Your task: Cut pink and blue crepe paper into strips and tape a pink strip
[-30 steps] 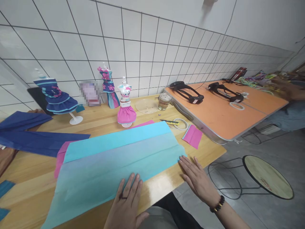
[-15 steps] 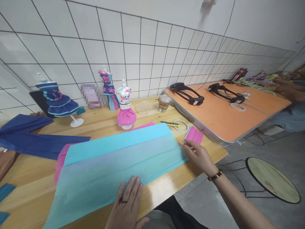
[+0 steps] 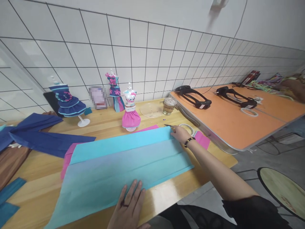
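Observation:
A wide turquoise sheet of fabric or paper (image 3: pixel 114 171), its upper strip a brighter blue, lies on the wooden table. Pink material (image 3: pixel 68 157) sticks out from under its left and upper edges. My left hand (image 3: pixel 130 203) rests flat on the sheet's near edge, fingers stretched out and slightly apart. At the sheet's far right corner my right hand (image 3: pixel 180 134) has its fingers closed on a yellow utility knife (image 3: pixel 169 126); the dark blade end points left and the handle is mostly hidden. Beside this hand are a roll of tape (image 3: pixel 187 128) and a folded pink piece (image 3: pixel 202 140).
Three small dress forms in doll dresses, one in a pink skirt (image 3: pixel 131 119), stand along the wall. A glass of drink (image 3: pixel 169 106) is near the table's back edge. Dark blue cloth (image 3: pixel 47 140) lies left. Black headsets (image 3: pixel 194 97) sit on the orange table (image 3: pixel 226 127).
My right hand has moved from the sheet's right edge up and left to the utility knife and closed on it. My left hand stays flat on the sheet. The view has shifted slightly.

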Tool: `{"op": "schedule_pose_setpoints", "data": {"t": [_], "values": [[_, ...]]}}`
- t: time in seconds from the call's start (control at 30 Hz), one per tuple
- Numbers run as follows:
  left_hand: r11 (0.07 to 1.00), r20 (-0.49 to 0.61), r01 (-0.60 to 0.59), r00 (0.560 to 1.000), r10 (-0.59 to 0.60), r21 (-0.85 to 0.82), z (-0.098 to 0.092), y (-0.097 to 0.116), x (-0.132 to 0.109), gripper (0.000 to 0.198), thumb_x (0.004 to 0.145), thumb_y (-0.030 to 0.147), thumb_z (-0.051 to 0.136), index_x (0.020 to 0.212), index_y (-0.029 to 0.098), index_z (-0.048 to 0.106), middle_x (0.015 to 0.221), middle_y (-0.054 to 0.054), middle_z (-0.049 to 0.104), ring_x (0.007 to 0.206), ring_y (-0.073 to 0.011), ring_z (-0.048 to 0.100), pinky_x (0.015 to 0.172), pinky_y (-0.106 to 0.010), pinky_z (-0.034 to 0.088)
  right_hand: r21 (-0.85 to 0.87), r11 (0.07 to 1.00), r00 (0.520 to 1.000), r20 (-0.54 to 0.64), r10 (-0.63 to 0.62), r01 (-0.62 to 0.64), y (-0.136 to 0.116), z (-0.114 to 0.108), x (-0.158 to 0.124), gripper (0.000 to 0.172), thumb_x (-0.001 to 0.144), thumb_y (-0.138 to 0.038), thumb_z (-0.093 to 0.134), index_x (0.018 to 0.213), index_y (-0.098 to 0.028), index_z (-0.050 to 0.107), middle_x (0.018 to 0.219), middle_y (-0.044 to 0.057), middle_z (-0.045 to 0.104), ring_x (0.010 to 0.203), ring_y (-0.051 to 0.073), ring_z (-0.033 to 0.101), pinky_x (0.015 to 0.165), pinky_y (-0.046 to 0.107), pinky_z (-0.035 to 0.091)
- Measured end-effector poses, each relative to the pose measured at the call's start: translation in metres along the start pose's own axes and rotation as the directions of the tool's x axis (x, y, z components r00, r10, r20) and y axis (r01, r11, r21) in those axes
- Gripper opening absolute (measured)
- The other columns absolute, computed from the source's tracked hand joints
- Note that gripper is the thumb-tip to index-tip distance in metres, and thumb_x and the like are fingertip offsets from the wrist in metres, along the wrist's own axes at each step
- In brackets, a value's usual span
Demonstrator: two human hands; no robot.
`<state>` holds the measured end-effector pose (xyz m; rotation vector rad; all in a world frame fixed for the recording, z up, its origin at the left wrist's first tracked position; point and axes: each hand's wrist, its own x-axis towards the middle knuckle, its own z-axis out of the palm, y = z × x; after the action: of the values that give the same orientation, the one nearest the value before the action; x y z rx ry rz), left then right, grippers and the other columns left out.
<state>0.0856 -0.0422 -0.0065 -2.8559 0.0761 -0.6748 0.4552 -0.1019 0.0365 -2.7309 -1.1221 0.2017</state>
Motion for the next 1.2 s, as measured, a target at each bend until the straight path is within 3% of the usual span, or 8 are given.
{"op": "schedule_pose_setpoints", "data": {"t": [0.17, 0.43, 0.57, 0.83, 0.93, 1.2], "values": [[0.999, 0.015, -0.039, 0.999, 0.038, 0.026, 0.004, 0.0, -0.001, 0.067, 0.078, 0.065, 0.034, 0.113, 0.014, 0.057, 0.12, -0.012, 0.057, 0.127, -0.0299, 0.029, 0.109, -0.046, 0.007, -0.031, 0.999, 1.0, -0.017, 0.011, -0.011, 0.001, 0.001, 0.006, 0.044, 0.077, -0.02, 0.052, 0.12, -0.014, 0.049, 0.1, 0.012, 0.064, 0.092, 0.021, 0.058, 0.07, 0.025, 0.038], [0.999, -0.015, -0.036, 0.999, 0.036, 0.032, 0.003, 0.0, 0.005, 0.07, 0.076, 0.068, 0.035, 0.11, 0.012, 0.059, 0.117, -0.014, 0.059, 0.128, -0.0314, 0.028, 0.109, -0.047, 0.009, -0.008, 1.0, 0.993, -0.11, -0.03, 0.03, -0.001, 0.003, 0.011, 0.054, 0.077, -0.016, 0.05, 0.13, -0.014, 0.04, 0.112, 0.014, 0.057, 0.095, 0.021, 0.057, 0.077, 0.025, 0.039], [0.999, -0.033, -0.03, 0.999, 0.032, 0.034, 0.003, 0.0, 0.005, 0.069, 0.077, 0.067, 0.035, 0.111, 0.012, 0.058, 0.119, -0.013, 0.058, 0.127, -0.0305, 0.03, 0.109, -0.047, 0.011, 0.01, 0.999, 0.986, -0.162, -0.033, 0.035, 0.006, 0.005, 0.012, 0.053, 0.077, -0.015, 0.048, 0.13, -0.014, 0.041, 0.113, 0.012, 0.058, 0.096, 0.021, 0.058, 0.076, 0.025, 0.041], [1.0, -0.041, -0.02, 0.999, 0.021, 0.014, 0.006, 0.001, 0.004, 0.069, 0.078, 0.067, 0.034, 0.111, 0.012, 0.058, 0.119, -0.013, 0.057, 0.127, -0.0293, 0.032, 0.109, -0.044, 0.014, 0.04, 0.999, 0.962, -0.274, -0.018, 0.03, 0.019, 0.01, 0.019, 0.037, 0.082, -0.016, 0.042, 0.116, -0.019, 0.056, 0.101, 0.006, 0.067, 0.095, 0.022, 0.059, 0.075, 0.03, 0.044], [1.0, -0.047, -0.006, 0.999, 0.006, 0.002, 0.007, 0.001, 0.003, 0.068, 0.078, 0.067, 0.033, 0.112, 0.013, 0.057, 0.121, -0.012, 0.056, 0.127, -0.0279, 0.032, 0.108, -0.042, 0.016, 0.056, 0.997, 0.952, -0.304, -0.035, 0.054, 0.021, 0.014, 0.023, 0.038, 0.079, -0.013, 0.044, 0.113, -0.021, 0.058, 0.096, 0.004, 0.069, 0.092, 0.022, 0.06, 0.074, 0.029, 0.045], [0.999, -0.026, -0.018, 0.999, 0.019, 0.028, 0.008, 0.0, 0.0, 0.069, 0.078, 0.067, 0.032, 0.112, 0.013, 0.057, 0.121, -0.012, 0.056, 0.125, -0.0287, 0.033, 0.108, -0.044, 0.015, 0.123, 0.985, 0.924, -0.376, -0.069, 0.123, 0.032, 0.024, 0.026, 0.049, 0.077, -0.011, 0.044, 0.124, -0.022, 0.049, 0.109, 0.004, 0.064, 0.086, 0.019, 0.062, 0.076, 0.031, 0.048]]}}
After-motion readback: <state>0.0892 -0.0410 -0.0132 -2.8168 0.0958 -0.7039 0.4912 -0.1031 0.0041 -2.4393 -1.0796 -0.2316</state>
